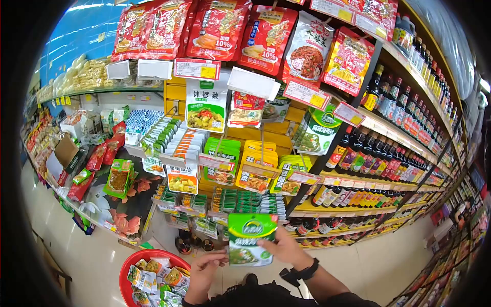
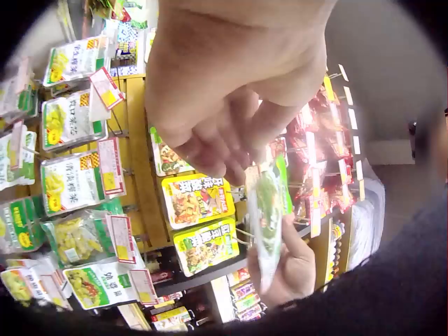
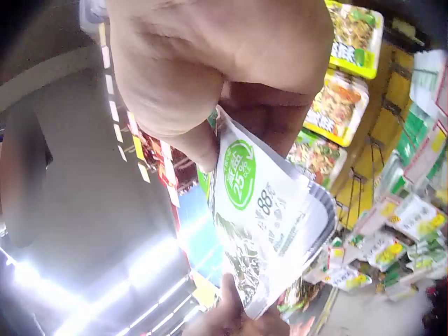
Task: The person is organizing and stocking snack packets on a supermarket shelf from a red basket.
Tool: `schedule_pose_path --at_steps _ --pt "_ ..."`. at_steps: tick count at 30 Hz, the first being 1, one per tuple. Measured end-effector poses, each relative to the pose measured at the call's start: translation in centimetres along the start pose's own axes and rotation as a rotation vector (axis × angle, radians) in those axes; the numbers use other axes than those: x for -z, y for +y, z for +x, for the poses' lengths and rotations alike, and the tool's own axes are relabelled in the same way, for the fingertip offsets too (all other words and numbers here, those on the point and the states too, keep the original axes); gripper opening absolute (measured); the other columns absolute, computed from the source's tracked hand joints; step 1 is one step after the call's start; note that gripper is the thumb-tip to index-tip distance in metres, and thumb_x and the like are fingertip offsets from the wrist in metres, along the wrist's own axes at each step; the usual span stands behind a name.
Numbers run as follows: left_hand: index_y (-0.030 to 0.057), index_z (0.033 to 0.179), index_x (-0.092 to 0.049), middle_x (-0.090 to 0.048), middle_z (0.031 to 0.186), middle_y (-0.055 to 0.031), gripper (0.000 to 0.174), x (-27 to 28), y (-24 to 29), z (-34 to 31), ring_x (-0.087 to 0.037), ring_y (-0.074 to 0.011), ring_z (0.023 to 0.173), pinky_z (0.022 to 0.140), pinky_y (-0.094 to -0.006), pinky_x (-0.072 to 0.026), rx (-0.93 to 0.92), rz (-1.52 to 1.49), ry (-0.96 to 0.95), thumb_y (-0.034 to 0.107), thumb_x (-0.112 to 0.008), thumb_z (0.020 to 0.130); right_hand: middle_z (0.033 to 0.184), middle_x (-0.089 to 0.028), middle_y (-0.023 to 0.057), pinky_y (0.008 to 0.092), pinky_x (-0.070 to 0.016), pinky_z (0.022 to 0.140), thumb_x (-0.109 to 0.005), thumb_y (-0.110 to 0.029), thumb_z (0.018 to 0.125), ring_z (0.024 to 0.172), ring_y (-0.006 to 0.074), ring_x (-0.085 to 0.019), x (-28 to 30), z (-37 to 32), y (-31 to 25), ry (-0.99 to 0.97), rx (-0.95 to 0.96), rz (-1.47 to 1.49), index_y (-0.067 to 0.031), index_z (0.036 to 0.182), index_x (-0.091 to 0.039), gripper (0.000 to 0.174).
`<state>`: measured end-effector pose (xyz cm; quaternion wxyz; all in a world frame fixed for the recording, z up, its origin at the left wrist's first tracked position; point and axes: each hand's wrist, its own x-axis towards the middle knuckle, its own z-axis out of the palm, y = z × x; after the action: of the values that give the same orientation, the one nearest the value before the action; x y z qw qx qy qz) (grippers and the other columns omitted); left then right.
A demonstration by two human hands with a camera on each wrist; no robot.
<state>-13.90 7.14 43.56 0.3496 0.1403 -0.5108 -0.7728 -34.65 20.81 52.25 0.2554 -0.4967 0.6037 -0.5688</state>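
In the head view, a green-and-white packet of shredded kelp (image 1: 250, 240) is held upright in front of the body, its printed front facing up. My right hand (image 1: 285, 246) grips its right side, thumb across the front. At the opposite edge is my left hand (image 1: 205, 268), fingers curled and fingertips at the border. The right wrist view shows the packet's pale face (image 3: 259, 210) with a green round mark, and the left hand's fingers (image 3: 229, 297) pinching its lower corner. Seen edge-on in the left wrist view, the packet (image 2: 268, 217) stands between both hands.
A red basket (image 1: 125, 271) holding several food packets stands on the floor at lower left. Ahead, hooks carry hanging packets (image 1: 222, 158). One matching kelp packet (image 1: 315, 130) hangs at right. Sauce bottles (image 1: 363, 153) fill the right shelves; a display table (image 1: 94, 215) stands left.
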Motion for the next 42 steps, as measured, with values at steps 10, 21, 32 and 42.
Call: schedule_pose_path --at_steps 10,21,32,42 --pt "-0.0025 0.098 -0.065 -0.068 0.095 -0.0108 0.016 5.0 -1.7 -3.0 -0.065 -0.0161 0.078 0.074 -0.0283 -0.0518 0.102 0.038 0.225 0.002 -0.051 0.092 0.156 -0.022 0.0178 0.0343 -0.0189 0.116 -0.065 0.009 0.079 0.141 0.0215 -0.025 8.4 4.7 -10.3 0.395 0.42 -0.056 0.0013 0.154 -0.001 0.099" --pt "-0.0009 0.095 -0.064 -0.068 0.088 -0.008 0.017 5.3 -2.6 -3.6 -0.064 -0.0144 0.076 0.071 -0.0267 -0.0503 0.126 0.098 0.259 0.002 -0.048 0.092 0.161 -0.014 0.0133 0.0309 -0.0137 0.116 -0.057 0.015 0.079 0.147 0.0201 -0.015 14.4 9.6 -12.3 0.471 0.431 -0.212 -0.002 0.155 -0.006 0.094" --pt "0.0008 0.097 -0.066 -0.069 0.093 -0.007 0.016 4.9 -3.3 -3.1 -0.064 -0.0135 0.08 0.075 -0.0265 -0.0475 0.218 0.08 0.189 0.003 -0.052 0.093 0.162 -0.01 0.0152 0.0327 -0.0259 0.113 -0.056 0.017 0.077 0.142 0.022 -0.029 16.5 8.8 -14.5 0.548 0.489 -0.206 -0.0098 0.157 -0.009 0.097" --pt "0.0013 0.098 -0.066 -0.068 0.093 -0.0057 0.015 5.2 -3.3 -3.3 -0.063 -0.0134 0.081 0.075 -0.0263 -0.0468 0.236 0.086 0.195 0.003 -0.052 0.093 0.158 -0.021 0.0173 0.0317 -0.0367 0.107 -0.056 0.016 0.081 0.135 0.022 -0.04 17.6 8.9 -13.9 0.599 0.491 -0.217 -0.0075 0.156 -0.005 0.094"
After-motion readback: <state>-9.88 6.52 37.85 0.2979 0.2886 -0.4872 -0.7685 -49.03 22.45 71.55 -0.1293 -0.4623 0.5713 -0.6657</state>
